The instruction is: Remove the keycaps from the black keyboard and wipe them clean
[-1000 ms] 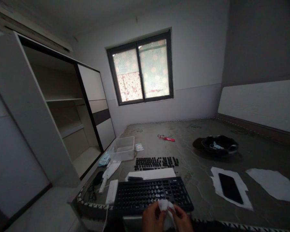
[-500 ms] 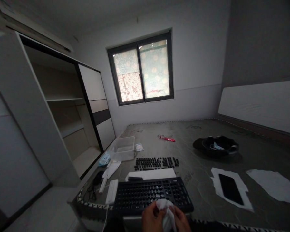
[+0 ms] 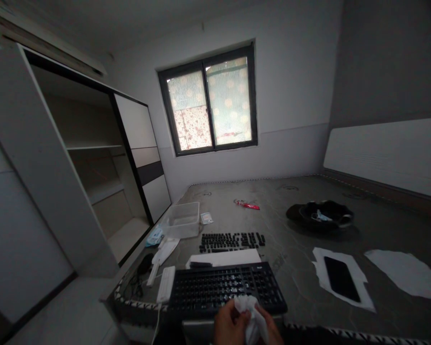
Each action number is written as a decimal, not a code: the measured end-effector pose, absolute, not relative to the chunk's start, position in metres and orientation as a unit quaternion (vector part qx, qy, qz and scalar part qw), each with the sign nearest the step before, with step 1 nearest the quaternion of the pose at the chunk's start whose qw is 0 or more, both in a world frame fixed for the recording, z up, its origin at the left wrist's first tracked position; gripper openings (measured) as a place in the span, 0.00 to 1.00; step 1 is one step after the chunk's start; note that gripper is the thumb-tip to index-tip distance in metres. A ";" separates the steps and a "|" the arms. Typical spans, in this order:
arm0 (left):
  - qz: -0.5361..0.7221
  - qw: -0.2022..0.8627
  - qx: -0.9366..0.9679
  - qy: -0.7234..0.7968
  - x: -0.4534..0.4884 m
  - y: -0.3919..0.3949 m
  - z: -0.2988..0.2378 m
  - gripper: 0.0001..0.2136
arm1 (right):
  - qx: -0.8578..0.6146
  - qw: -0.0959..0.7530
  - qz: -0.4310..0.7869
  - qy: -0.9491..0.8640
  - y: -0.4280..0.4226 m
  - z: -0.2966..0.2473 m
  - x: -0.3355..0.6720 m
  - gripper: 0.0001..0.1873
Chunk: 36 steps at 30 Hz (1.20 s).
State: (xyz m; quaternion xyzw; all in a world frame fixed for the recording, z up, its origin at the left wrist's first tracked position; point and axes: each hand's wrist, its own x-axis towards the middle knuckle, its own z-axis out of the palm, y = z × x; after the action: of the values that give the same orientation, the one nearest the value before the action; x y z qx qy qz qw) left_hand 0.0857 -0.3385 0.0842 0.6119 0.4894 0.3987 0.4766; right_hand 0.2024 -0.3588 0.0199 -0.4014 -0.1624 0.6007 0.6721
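Note:
At the bottom edge my left hand [image 3: 229, 324] and my right hand [image 3: 271, 328] both pinch a crumpled white wipe [image 3: 250, 312]. They hover at the near edge of a black keyboard frame [image 3: 226, 288] whose keycaps are off. The removed black keycaps [image 3: 232, 241] lie in rows farther back, behind a white sheet [image 3: 225, 258]. Only part of each hand shows.
The grey mattress surface [image 3: 294, 230] also carries a clear plastic box [image 3: 182, 220], a black phone [image 3: 339, 278] on white paper, another white paper [image 3: 409, 280], a black bag [image 3: 321, 215], a red item [image 3: 247, 205] and white tools [image 3: 161, 258]. An open wardrobe [image 3: 75, 158] stands left.
The hands have worked the wipe slightly, bunching it a little higher between the fingers. The view shifted a touch; nothing on the surface moved.

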 end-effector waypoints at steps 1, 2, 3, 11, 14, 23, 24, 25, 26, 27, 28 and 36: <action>0.391 0.462 0.618 0.501 0.085 -0.339 0.086 0.16 | -0.402 0.666 0.605 -0.170 -0.358 0.021 0.201 0.37; 0.385 0.450 0.625 0.509 0.084 -0.339 0.088 0.15 | -0.402 0.665 0.604 -0.179 -0.358 0.022 0.199 0.37; 0.380 0.439 0.632 0.513 0.084 -0.340 0.090 0.15 | -0.400 0.669 0.597 -0.190 -0.358 0.024 0.198 0.36; 0.301 0.335 0.694 0.562 0.081 -0.343 0.103 0.12 | -0.424 0.654 0.582 -0.232 -0.358 0.038 0.203 0.37; 0.317 0.346 0.684 0.559 0.080 -0.343 0.102 0.13 | -0.434 0.651 0.578 -0.231 -0.357 0.038 0.206 0.37; 0.382 0.399 0.625 0.551 0.084 -0.347 0.102 0.22 | -0.423 0.666 0.575 -0.216 -0.359 0.034 0.201 0.38; 0.387 0.402 0.621 0.551 0.085 -0.347 0.101 0.23 | -0.423 0.666 0.574 -0.219 -0.360 0.035 0.202 0.38; 0.392 0.405 0.619 0.548 0.086 -0.346 0.100 0.24 | -0.423 0.665 0.573 -0.223 -0.360 0.036 0.202 0.37; 0.396 0.408 0.618 0.543 0.086 -0.346 0.098 0.25 | -0.422 0.665 0.573 -0.226 -0.361 0.037 0.202 0.37; 0.400 0.411 0.617 0.539 0.087 -0.345 0.096 0.26 | -0.422 0.667 0.572 -0.224 -0.361 0.037 0.202 0.37; 0.402 0.415 0.618 0.533 0.088 -0.344 0.094 0.26 | -0.420 0.669 0.572 -0.220 -0.362 0.038 0.202 0.36; 0.375 0.397 0.657 0.520 0.086 -0.345 0.088 0.24 | -0.400 0.684 0.576 -0.201 -0.363 0.037 0.197 0.33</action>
State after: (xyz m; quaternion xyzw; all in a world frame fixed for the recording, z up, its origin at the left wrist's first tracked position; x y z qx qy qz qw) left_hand 0.0855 -0.3455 0.0882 0.6568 0.5196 0.3751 0.3974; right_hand 0.1971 -0.3628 0.0366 -0.3996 -0.2007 0.5765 0.6839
